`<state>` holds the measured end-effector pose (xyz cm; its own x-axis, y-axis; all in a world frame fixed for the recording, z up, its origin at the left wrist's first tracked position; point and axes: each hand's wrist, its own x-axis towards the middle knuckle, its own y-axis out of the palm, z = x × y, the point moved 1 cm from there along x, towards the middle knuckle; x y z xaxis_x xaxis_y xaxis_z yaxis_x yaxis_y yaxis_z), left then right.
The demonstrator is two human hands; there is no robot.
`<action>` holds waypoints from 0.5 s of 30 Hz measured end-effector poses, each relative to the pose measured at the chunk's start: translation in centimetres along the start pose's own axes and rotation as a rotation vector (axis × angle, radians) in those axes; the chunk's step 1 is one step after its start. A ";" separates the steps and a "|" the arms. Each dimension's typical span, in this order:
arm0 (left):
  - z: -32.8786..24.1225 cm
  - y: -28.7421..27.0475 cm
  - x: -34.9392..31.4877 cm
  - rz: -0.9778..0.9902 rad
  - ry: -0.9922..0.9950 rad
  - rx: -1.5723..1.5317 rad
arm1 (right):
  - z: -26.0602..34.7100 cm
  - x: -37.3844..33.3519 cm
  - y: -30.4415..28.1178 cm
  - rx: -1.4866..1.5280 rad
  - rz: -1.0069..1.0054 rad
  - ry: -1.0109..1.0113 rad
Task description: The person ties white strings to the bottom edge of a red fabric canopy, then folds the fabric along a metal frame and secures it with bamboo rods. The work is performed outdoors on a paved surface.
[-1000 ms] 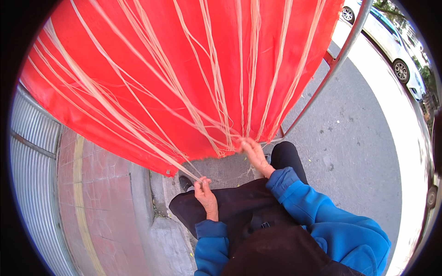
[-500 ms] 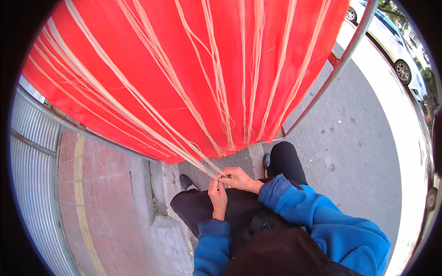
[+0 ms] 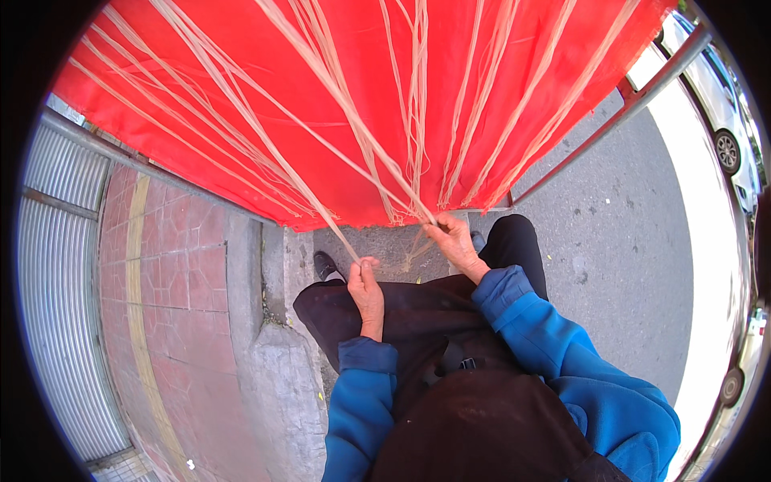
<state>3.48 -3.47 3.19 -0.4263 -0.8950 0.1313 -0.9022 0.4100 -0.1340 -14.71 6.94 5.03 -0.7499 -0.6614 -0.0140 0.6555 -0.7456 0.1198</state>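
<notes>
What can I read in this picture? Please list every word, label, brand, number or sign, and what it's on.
None: no words, labels, brands, numbers or signs can be read.
Broad red cloth sheet: no lettering shows.
Long cream-coloured thread bundles: none.
Blue long-sleeved jacket: none visible.
White car at upper right: any marking is too small or blurred to read.

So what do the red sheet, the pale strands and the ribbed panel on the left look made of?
The red sheet looks like smooth cloth, possibly plastic: faint creases and a wavy edge. The pale strands seem to be matte yarn, cotton or synthetic: fine, loose, stringy ends. The ribbed panel is probably bare metal: silvery grey, with bright highlights.
</notes>
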 end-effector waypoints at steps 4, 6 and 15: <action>1.4 -2.4 1.6 -0.196 -0.181 -0.163 | 0.7 1.9 -3.4 0.054 -0.137 0.011; 1.9 -3.4 2.0 -0.292 -0.210 -0.219 | 1.0 2.4 -4.8 0.079 -0.202 0.001; 2.5 -0.8 0.8 0.121 -0.203 -0.220 | -1.0 0.2 -1.0 -0.204 0.087 -0.094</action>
<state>4.07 -4.95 1.00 -0.5298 -0.8448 -0.0743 -0.8476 0.5243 0.0820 -15.47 7.48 3.93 -0.6888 -0.7203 0.0817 0.7152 -0.6936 -0.0861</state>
